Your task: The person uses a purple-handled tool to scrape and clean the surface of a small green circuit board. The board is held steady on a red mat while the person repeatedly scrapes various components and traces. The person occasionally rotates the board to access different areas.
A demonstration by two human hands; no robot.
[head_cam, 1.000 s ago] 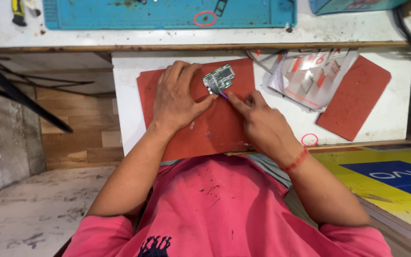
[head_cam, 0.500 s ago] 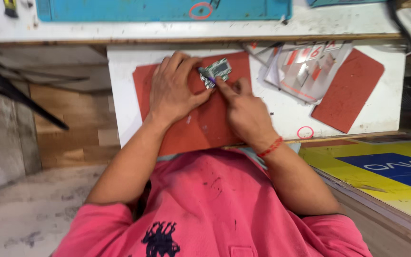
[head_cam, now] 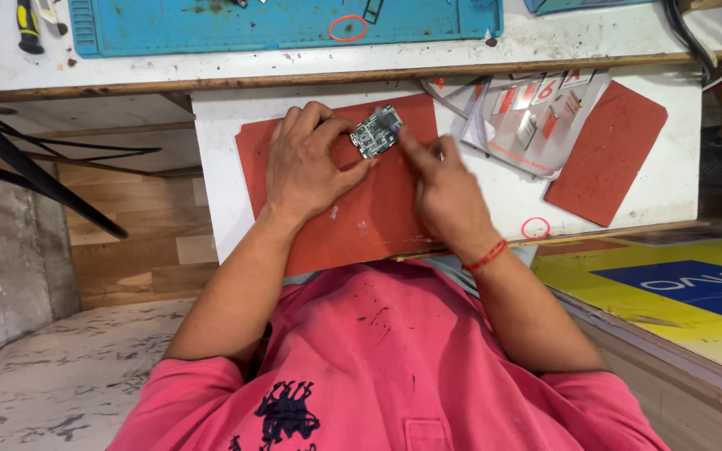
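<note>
A small green circuit board (head_cam: 376, 131) lies on a red mat (head_cam: 369, 213) on a white work surface. My left hand (head_cam: 307, 163) rests on the mat and pinches the board's left edge between thumb and fingers. My right hand (head_cam: 440, 188) is blurred with motion; it grips a thin tool whose tip is over the board's right side. The tool itself is mostly hidden by the fingers. A red thread bracelet sits on my right wrist.
A second red mat (head_cam: 607, 154) and a clear packet of small parts (head_cam: 528, 121) lie to the right. A blue work mat (head_cam: 286, 21) is on the bench behind, with a yellow-handled tool (head_cam: 28, 21) at its left. A yellow and blue box (head_cam: 678, 292) sits lower right.
My right hand has swept the thin tool back and forth across the board, from its lower right to its left and now its right side. My left hand keeps holding the board.
</note>
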